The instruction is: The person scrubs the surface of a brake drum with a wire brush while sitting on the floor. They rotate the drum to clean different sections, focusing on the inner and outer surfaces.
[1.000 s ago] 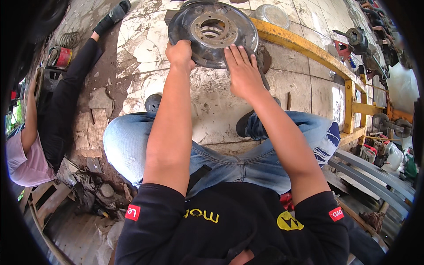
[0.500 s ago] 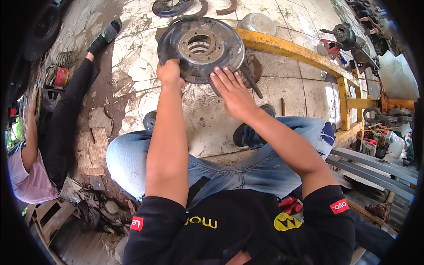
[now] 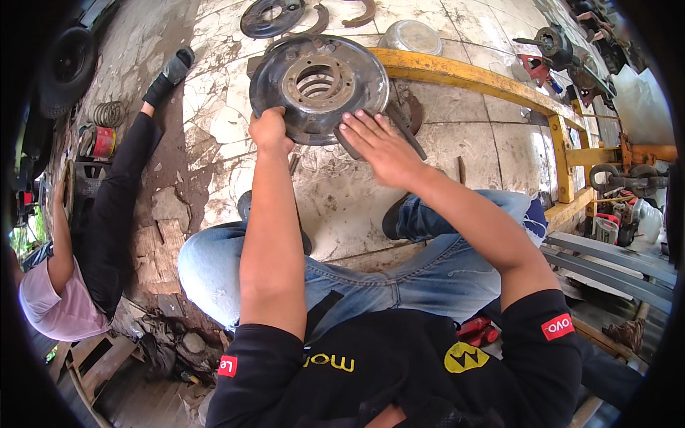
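Note:
A round black brake backing plate (image 3: 275, 80), with a large centre hole ringed by bolt holes, is tilted up in front of me. Curved metal rings show through its hole. My left hand (image 3: 271, 130) is closed around its near left rim, thumb on the face. My right hand (image 3: 382, 148) lies with fingers stretched out on the near right edge. A dark flat piece shows beneath that palm; its kind I cannot make out. A dark bar (image 3: 407, 130) sticks out just beyond the right hand.
A yellow steel frame (image 3: 464, 78) runs behind the plate to the right. Another backing plate (image 3: 250, 20), a curved brake shoe (image 3: 362, 16) and a round metal pan (image 3: 412, 37) lie farther off. At left sits another person (image 3: 68, 299), near a coil spring (image 3: 109, 114) and a tyre (image 3: 69, 68).
The backing plate and both hands have come slightly nearer to me. The left hand's grip and the right hand's flat fingers look much the same.

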Demonstrator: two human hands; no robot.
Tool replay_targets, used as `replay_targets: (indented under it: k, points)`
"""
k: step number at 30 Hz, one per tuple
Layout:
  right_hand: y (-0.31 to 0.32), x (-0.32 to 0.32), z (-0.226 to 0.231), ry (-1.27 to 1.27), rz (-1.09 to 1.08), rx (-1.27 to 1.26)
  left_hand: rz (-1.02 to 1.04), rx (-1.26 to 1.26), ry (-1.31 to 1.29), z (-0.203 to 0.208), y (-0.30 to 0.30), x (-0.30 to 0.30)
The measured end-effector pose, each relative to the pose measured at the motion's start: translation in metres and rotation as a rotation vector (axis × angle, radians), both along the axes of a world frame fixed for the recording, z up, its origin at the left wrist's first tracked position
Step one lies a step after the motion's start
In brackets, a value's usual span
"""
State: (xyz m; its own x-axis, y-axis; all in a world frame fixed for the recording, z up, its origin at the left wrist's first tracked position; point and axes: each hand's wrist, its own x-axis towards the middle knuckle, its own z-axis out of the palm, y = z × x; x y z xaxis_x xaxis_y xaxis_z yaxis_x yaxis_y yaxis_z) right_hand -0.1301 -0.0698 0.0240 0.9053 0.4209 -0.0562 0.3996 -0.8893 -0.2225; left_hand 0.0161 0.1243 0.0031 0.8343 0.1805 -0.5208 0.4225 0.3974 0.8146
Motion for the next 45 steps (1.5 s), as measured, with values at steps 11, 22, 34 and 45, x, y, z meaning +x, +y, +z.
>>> replay_targets:
  k: [11, 22, 34, 45]
  points:
    - [-0.006, 0.024, 0.01, 0.051, -0.631, -0.025, -0.004, -0.03, -0.05, 0.0, -0.005, -0.003]
    - [0.015, 0.01, -0.002, -0.099, -0.195, -0.203, 0.027, -0.088, -0.01, 0.009, -0.012, -0.004]
    - [0.048, 0.019, -0.002, -0.094, -0.48, -0.111, 0.07, -0.061, -0.071, -0.008, -0.011, -0.007]
    - [0.052, 0.009, 0.004, -0.121, -0.256, -0.201, 0.131, -0.131, -0.042, -0.009, -0.012, -0.008]
